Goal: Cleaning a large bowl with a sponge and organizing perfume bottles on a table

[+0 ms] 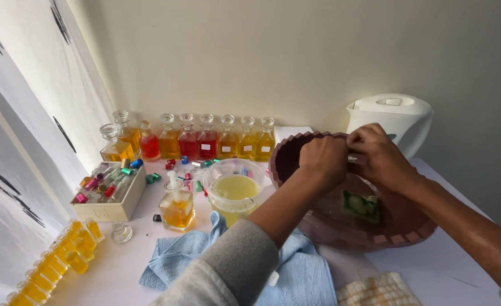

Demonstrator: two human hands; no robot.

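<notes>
My left hand [325,160] and my right hand [378,154] meet over the far side of a large maroon basin [375,241], fingers closed together on something small that I cannot make out. Inside the basin lies a green and white packet [361,206]. Just left of the basin stands a clear plastic measuring jug [234,190] holding pale yellow liquid, and a square glass bottle [177,208] of amber liquid with its stopper off sits beside the jug.
A row of glass bottles [216,139] with yellow, orange and red liquid lines the wall. A white kettle [391,120] stands behind the basin. A box [107,192] of small vials, small filled vials [63,255], a blue cloth [295,272] and a checked cloth [378,290] lie on the white table.
</notes>
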